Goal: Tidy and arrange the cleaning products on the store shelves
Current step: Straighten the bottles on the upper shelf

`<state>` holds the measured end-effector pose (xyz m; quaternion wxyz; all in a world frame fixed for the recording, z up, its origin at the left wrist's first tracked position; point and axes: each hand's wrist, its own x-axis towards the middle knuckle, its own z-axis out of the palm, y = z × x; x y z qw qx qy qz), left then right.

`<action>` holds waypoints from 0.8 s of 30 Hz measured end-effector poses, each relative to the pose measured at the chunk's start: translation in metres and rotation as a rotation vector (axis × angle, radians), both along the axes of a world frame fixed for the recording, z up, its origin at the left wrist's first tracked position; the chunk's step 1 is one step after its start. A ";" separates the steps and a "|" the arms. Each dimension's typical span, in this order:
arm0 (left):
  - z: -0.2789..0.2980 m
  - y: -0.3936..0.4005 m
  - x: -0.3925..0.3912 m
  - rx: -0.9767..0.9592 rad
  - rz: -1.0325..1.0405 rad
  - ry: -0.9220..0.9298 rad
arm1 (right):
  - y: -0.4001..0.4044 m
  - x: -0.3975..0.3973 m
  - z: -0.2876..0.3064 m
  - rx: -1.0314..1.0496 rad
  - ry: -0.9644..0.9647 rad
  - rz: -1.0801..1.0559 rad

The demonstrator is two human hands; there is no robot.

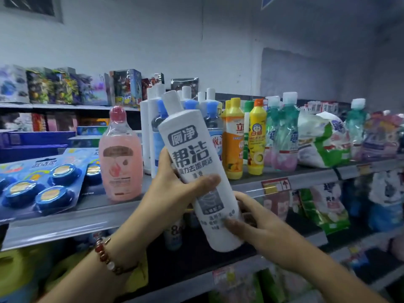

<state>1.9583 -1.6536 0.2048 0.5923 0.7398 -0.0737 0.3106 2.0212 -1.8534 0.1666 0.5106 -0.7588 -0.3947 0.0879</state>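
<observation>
Head view, left to right: blue toilet-block packs (41,184) and a pink bottle (121,158) sit on the shelf (87,215) left of the hands. The left hand (175,189) grips the tilted white cleaner bottle (196,167) mid-body; the right hand (255,224) holds its base. Yellow bottles (244,136) stand beyond, to the right.

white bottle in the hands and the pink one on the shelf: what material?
White bottle: likely opaque plastic, matte; no glare, dark print straight on the body. Pink bottle: likely clear plastic, glossy; the pink liquid shows through, highlights near the neck. Glass not ruled out.
</observation>
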 end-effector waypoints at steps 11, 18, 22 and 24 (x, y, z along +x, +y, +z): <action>0.038 -0.004 0.027 -0.012 0.338 -0.129 | 0.056 0.139 0.147 0.007 -0.586 -0.173; 0.040 -0.026 0.037 -0.045 0.533 -0.158 | 0.090 0.179 0.174 -0.265 -0.881 -0.204; 0.030 -0.037 0.028 -0.107 0.631 -0.177 | 0.084 0.190 0.160 -0.063 -1.036 -0.199; 0.029 -0.041 0.025 -0.101 0.663 -0.182 | 0.078 0.194 0.149 0.077 -1.053 -0.145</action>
